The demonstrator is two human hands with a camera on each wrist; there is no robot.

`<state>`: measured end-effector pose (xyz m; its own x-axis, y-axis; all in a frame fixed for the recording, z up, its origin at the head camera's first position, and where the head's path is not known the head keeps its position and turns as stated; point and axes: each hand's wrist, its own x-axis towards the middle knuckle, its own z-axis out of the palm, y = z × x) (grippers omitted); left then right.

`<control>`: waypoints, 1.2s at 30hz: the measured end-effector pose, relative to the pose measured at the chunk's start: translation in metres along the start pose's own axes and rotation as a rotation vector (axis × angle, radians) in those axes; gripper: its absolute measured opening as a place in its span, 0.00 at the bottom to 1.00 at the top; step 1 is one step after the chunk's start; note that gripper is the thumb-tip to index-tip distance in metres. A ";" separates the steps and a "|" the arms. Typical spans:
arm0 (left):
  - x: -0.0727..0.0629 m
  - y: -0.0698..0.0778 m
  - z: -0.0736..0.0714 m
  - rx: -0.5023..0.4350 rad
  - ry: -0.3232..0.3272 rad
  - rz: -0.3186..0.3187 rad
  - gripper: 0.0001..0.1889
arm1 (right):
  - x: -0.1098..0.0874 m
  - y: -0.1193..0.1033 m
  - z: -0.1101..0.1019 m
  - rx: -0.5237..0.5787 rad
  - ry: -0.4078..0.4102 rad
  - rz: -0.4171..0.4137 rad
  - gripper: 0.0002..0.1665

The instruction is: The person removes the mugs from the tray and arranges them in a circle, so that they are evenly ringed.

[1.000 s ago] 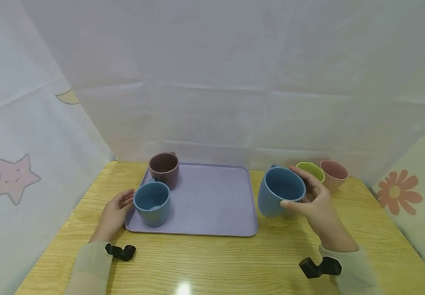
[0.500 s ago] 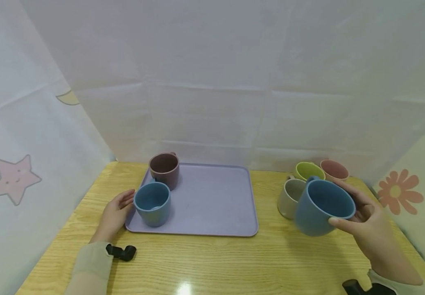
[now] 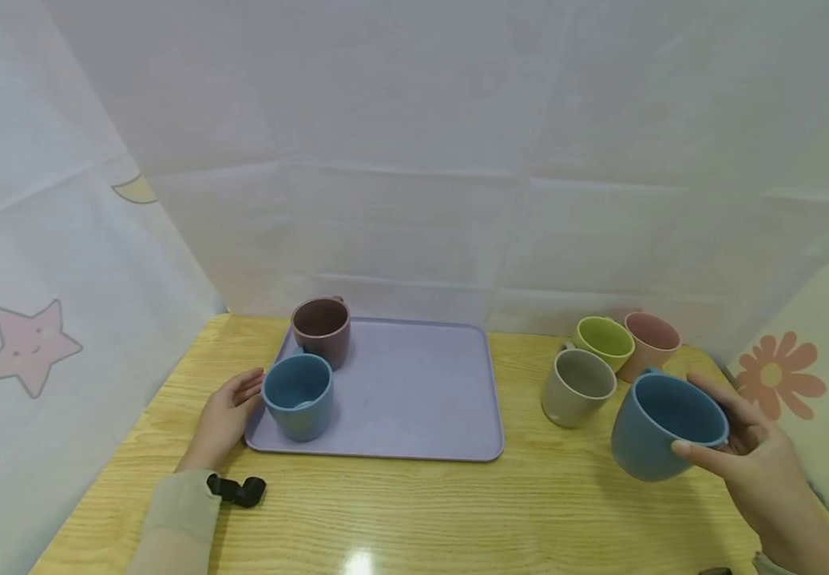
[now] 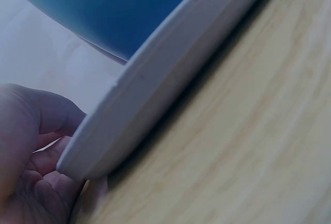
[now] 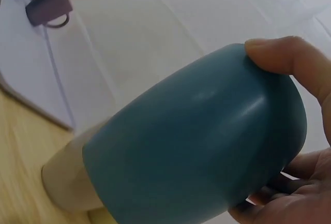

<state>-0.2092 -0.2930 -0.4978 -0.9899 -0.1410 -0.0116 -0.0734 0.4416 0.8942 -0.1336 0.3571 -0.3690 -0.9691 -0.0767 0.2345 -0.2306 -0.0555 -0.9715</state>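
My right hand [image 3: 755, 455] grips a blue mug [image 3: 633, 439] by its side, thumb near the rim on one side and fingers on the other. The mug looks tilted and slightly above the table, its handle pointing away from me; the right wrist view shows its smooth side [image 5: 196, 136]. At the left edge of a lilac tray [image 3: 414, 399], my left hand [image 3: 224, 419] holds the rim; in the left wrist view its fingers [image 4: 51, 110] lie around the tray edge. A second blue mug [image 3: 299, 399] and a brown-purple mug [image 3: 323, 331] stand on the tray's left part.
Right of the tray a beige mug [image 3: 576, 389] stands on the wooden table [image 3: 414, 519]. Behind it are a lime-green mug [image 3: 604, 339] and a pink mug [image 3: 650, 343], close together. A white cloth [image 3: 400, 160] hangs behind the table.
My right hand has carried the blue mug from beside the tray to the right and towards me, uncovering the beige mug. My left hand and the tray stay in place.
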 end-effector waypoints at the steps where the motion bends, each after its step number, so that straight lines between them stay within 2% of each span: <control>1: 0.000 0.000 0.000 0.002 0.000 -0.002 0.26 | 0.000 0.003 -0.002 -0.004 -0.003 0.006 0.48; 8: 0.000 0.000 0.001 -0.006 0.006 0.005 0.26 | 0.005 0.027 -0.015 -0.028 -0.020 0.004 0.48; 15: 0.000 0.000 0.003 0.004 0.009 -0.004 0.26 | 0.007 0.047 -0.022 -0.040 -0.009 0.036 0.48; 25: -0.001 0.005 -0.001 -0.013 0.007 0.010 0.26 | 0.012 0.059 -0.022 -0.079 0.041 0.056 0.48; 36: -0.002 0.005 0.001 0.013 0.012 -0.002 0.26 | 0.012 0.072 -0.024 -0.107 0.053 0.046 0.48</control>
<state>-0.2079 -0.2901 -0.4939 -0.9883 -0.1520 -0.0079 -0.0767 0.4525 0.8885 -0.1643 0.3757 -0.4367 -0.9816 -0.0236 0.1896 -0.1906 0.0534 -0.9802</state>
